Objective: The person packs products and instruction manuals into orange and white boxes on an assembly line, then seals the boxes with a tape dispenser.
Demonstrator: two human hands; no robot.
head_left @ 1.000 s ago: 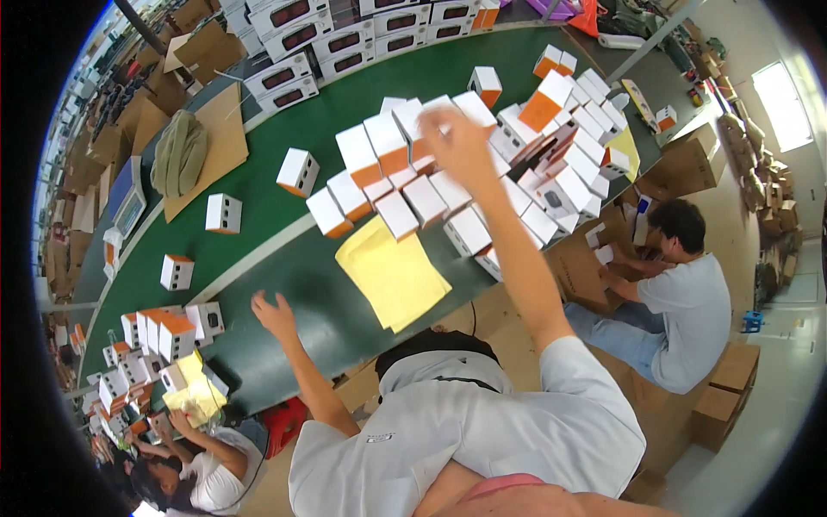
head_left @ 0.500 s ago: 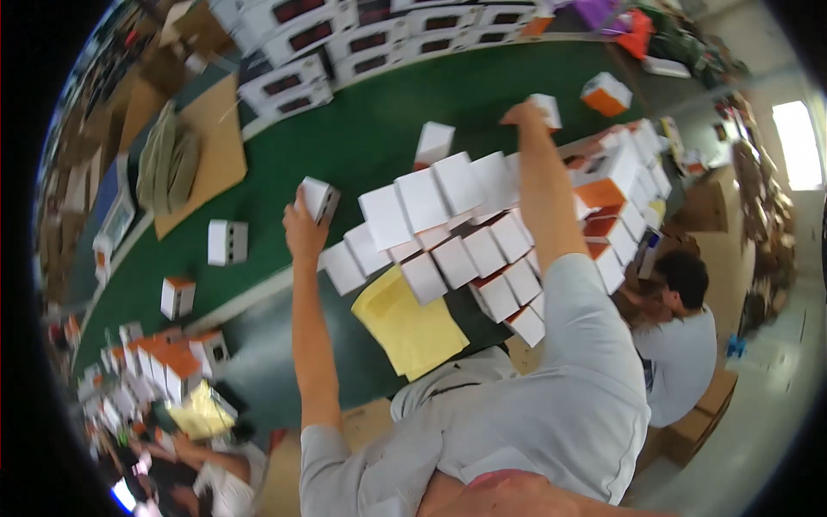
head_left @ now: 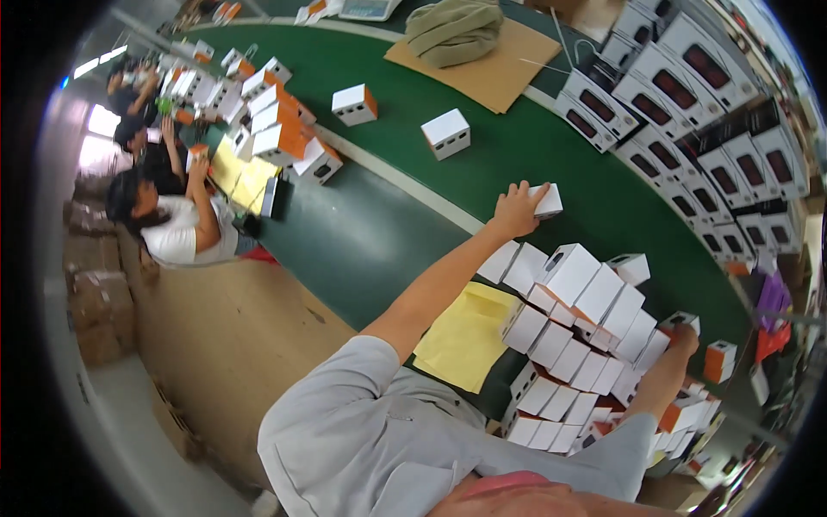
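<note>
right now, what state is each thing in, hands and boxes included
Bare left hand: fingers on small white cardboard box, grip unclear
Bare right hand: at a white box beside the pile, grip unclear
Pile of small white-and-orange cardboard boxes: stacked, closed where visible
Rectangular yellow sheet: lying, slightly wrinkled
Olive-green cloth: bunched, on cardboard
Brown cardboard sheet: flat
Large white boxes with dark panels: stacked

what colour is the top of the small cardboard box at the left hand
White: the box top shows best in the head view.
</note>
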